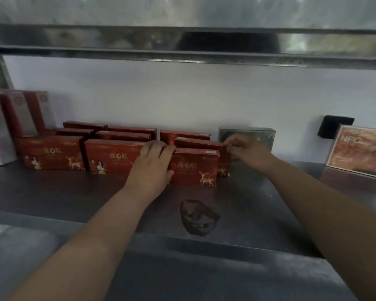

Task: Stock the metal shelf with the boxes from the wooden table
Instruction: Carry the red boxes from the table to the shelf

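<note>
Several red boxes with a gold deer print stand in rows on the metal shelf (74,192). The front red box (193,168) stands upright at the middle. My left hand (152,164) grips its left end, fingers over the top edge. Behind it stands a second red box (199,144); my right hand (245,151) pinches its top right corner. More red boxes (50,153) fill the shelf to the left. The wooden table is out of view.
A dark green box (248,133) stands behind my right hand. An orange NFC box (358,151) leans at the far right. Tall red-and-silver boxes (20,114) stand at the far left. An upper shelf edge (182,51) runs overhead. The shelf front shows a dark reflection (199,217).
</note>
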Available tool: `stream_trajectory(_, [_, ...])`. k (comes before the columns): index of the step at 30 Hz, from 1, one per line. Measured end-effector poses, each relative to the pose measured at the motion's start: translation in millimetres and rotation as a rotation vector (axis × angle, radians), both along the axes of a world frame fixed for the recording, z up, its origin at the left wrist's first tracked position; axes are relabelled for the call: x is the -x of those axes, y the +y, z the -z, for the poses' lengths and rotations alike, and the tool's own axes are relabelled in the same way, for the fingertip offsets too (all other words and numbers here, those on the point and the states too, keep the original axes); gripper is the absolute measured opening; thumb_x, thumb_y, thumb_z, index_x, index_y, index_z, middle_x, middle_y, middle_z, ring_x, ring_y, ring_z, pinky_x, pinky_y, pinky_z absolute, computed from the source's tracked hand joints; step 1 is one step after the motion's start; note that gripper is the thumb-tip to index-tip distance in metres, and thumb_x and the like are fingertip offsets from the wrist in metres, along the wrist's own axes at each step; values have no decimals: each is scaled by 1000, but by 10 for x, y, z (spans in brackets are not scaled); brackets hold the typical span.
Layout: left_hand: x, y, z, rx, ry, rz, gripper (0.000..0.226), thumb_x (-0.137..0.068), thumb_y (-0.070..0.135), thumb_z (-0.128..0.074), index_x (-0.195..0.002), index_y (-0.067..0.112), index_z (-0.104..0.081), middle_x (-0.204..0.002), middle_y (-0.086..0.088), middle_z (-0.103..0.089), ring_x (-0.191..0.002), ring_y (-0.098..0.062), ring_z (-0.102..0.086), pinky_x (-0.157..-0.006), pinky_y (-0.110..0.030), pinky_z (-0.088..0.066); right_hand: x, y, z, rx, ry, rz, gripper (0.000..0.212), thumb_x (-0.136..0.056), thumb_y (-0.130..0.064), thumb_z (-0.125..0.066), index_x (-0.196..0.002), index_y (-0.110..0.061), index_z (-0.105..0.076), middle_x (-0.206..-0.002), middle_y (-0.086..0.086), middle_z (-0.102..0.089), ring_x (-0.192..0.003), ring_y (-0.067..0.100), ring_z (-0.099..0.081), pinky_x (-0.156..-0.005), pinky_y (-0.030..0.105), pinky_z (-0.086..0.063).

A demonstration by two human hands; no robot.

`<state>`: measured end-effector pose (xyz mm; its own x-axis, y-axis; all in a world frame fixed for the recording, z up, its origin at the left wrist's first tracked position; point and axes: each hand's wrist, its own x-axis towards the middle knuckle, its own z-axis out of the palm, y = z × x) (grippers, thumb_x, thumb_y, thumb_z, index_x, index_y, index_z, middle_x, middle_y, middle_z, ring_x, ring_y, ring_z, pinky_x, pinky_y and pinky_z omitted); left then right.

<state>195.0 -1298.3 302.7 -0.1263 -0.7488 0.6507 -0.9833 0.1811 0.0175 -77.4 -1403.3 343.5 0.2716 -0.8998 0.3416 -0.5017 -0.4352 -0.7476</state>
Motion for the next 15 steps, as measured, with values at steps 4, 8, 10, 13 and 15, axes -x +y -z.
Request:
stream_trajectory(4, [-42,-4,60,19,-8,6,75,-76,17,-78,-144,16,-47,-139,-12,-49,-128,-36,-38,-103,-51,-45,-182,-118,-9,-88,-54,-48,16,-99,-15,-60,-95,-24,-71,-105,3,-73,-96,21,-72,-78,37,-63])
stream_trajectory(8, [-62,-7,79,38,19,47,75,-74,2,-76,-142,18,-50,-138,-12,-49,-128,-35,-37,-97,-50,-50,-320,-182,-23,-15,0,-35,14,-100,-16,-60,-103,-21,-72,-102,-4,-72,-87,10,-70,-59,10,-51])
stream_trajectory(10, [-77,-24,87,40,31,64,76,-74,-2,-76,-142,17,-50,-137,-12,-50,-129,-34,-37,-98,-50,-50,-350,-222,-17,-15,-22,-34,14,-99,-15,-60,-101,-22,-73,-103,-4,-71,-88,7,-69,-58,8,-49])
stream_trajectory(13, [-103,-49,100,21,70,83,74,-79,0,-73,-146,17,-47,-143,-12,-47,-135,-33,-32,-102,-47,-46,-393,-217,-21,8,18,-18,16,-99,-16,-60,-105,-22,-74,-102,-9,-68,-85,-6,-60,-53,0,-39])
stream_trajectory(15, [-114,-61,102,-5,94,78,73,-84,5,-70,-150,20,-42,-148,-10,-42,-140,-32,-27,-104,-46,-43,-422,-222,-20,8,10,-2,17,-99,-20,-60,-105,-25,-76,-107,-8,-68,-90,-3,-61,-54,0,-40])
